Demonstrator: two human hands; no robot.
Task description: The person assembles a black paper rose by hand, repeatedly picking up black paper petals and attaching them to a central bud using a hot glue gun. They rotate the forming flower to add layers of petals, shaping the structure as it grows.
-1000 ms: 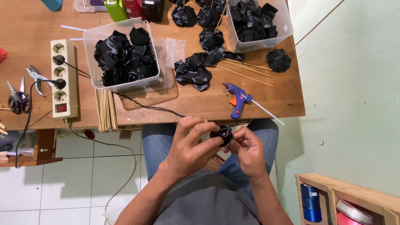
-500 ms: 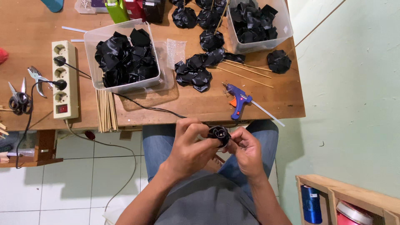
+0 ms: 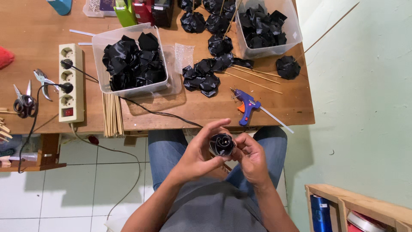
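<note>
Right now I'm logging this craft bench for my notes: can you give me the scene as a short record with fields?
left hand: cups the black ribbon rose
right hand: pinches the same rose
held over: the person's lap, off the wooden table
table, near edge: blue glue gun, bundle of wooden sticks
table, left: power strip, scissors
bins: two clear tubs of black ribbon pieces

a table (image 3: 38,25) fills the upper left and centre of the frame. on it a power strip (image 3: 71,82) lies at the left, scissors (image 3: 23,101) further left. a tub (image 3: 128,60) sits right of the strip, sticks (image 3: 112,114) below it. a second tub (image 3: 266,28) stands at upper right, a glue gun (image 3: 246,105) below it. both hands, the left hand (image 3: 199,152) and the right hand (image 3: 251,157), meet below the table edge around a rolled flower (image 3: 222,144).
</note>
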